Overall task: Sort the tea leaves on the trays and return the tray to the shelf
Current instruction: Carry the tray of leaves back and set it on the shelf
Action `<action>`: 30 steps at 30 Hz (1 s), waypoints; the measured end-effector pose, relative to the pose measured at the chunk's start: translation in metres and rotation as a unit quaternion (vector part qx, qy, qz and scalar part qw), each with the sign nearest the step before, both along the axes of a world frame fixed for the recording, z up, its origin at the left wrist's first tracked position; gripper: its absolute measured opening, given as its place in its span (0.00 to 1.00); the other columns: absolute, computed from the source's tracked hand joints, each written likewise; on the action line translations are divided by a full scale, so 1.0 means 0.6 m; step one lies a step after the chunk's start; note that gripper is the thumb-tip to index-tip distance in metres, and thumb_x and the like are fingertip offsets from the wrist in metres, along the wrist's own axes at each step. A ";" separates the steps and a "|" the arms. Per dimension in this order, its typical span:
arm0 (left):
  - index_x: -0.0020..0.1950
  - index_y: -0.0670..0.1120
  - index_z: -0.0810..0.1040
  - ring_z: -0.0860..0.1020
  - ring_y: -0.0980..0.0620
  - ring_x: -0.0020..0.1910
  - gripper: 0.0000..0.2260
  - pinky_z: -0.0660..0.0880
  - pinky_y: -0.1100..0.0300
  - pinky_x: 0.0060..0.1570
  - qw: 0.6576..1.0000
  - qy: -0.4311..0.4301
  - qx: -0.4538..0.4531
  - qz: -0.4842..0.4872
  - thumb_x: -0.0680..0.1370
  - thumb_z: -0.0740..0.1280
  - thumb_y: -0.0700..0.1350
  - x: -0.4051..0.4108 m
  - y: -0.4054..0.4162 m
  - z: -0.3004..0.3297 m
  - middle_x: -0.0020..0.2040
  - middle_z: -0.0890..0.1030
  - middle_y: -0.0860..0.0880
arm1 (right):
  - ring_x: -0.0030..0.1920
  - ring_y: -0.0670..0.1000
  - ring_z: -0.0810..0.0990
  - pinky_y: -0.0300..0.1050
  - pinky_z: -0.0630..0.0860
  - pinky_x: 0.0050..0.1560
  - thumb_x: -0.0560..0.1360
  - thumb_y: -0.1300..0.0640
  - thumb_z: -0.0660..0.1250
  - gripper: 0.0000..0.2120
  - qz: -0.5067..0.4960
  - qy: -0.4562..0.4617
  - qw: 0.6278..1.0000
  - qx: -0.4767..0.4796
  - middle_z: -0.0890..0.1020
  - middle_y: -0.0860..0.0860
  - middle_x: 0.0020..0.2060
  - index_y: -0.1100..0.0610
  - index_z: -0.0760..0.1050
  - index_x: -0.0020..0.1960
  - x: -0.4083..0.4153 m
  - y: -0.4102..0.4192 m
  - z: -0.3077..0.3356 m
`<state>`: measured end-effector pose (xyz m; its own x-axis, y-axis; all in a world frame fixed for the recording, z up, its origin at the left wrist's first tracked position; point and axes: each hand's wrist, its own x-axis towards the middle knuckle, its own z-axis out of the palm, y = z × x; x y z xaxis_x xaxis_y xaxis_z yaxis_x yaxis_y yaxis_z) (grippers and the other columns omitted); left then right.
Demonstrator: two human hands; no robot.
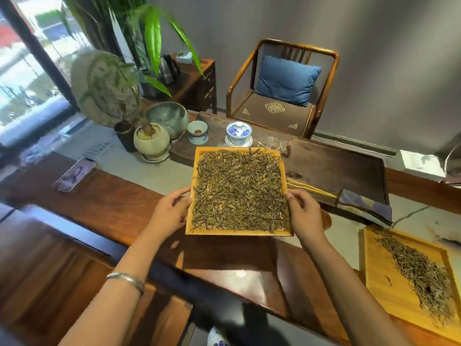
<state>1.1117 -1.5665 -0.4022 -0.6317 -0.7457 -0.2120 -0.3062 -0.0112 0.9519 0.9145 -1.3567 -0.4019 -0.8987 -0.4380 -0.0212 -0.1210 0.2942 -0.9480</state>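
Fingers of both my hands curl round the side rims of the tray [285, 171]: my left hand [168, 213] grips its left edge, thumb on top, and my right hand [303, 213] grips the right edge the same way. I hold the tray over the table [104, 203], and I cannot tell whether its underside touches the wood. Leaves [239, 191] cover it nearly wall to wall, in a loose, shallow layer. A second tray [389, 290] lies on the table to my right, with a thinner streak of leaves running down it. Beyond my tray stand a lidded cup [238, 133] and a small bowl [197, 132], near its far rim. If I tip or jerk the tray, leaves could spill over its low walls. Swinging it forward could knock the cup.
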 end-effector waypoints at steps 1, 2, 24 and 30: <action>0.62 0.43 0.76 0.71 0.57 0.34 0.13 0.72 0.75 0.29 1.000 0.005 -0.003 0.023 0.80 0.61 0.34 0.016 -0.013 0.012 0.39 0.78 0.51 | 0.40 0.39 0.76 0.24 0.71 0.37 0.79 0.62 0.62 0.08 0.013 0.002 1.000 -0.009 0.81 0.51 0.42 0.62 0.79 0.51 0.007 -0.024 0.008; 0.61 0.44 0.76 0.71 0.57 0.34 0.13 0.71 0.75 0.29 0.999 0.008 -0.008 0.043 0.80 0.60 0.34 0.034 -0.025 0.024 0.39 0.78 0.52 | 0.39 0.39 0.77 0.25 0.71 0.37 0.79 0.63 0.62 0.07 0.028 0.005 0.999 -0.017 0.81 0.51 0.42 0.62 0.79 0.51 0.015 -0.048 0.014; 0.54 0.49 0.78 0.81 0.61 0.33 0.10 0.78 0.67 0.33 0.764 0.103 -0.026 0.637 0.81 0.59 0.38 0.497 0.273 0.117 0.38 0.83 0.55 | 0.43 0.48 0.80 0.41 0.75 0.45 0.78 0.59 0.64 0.07 0.607 0.012 0.790 -0.081 0.84 0.51 0.41 0.59 0.81 0.47 0.428 -0.313 0.108; 0.59 0.49 0.79 0.81 0.54 0.43 0.12 0.77 0.58 0.41 0.640 0.073 -0.044 0.764 0.81 0.59 0.39 0.584 0.492 0.117 0.46 0.84 0.49 | 0.35 0.42 0.76 0.28 0.69 0.34 0.78 0.59 0.63 0.10 0.730 0.026 0.679 -0.079 0.83 0.51 0.37 0.60 0.82 0.45 0.615 -0.218 0.109</action>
<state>1.4618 -1.2714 -0.3320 0.8404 -0.5212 -0.1486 0.0902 -0.1360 0.9866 1.2833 -1.4876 -0.3363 0.4968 -0.8556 0.1453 -0.2083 -0.2800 -0.9371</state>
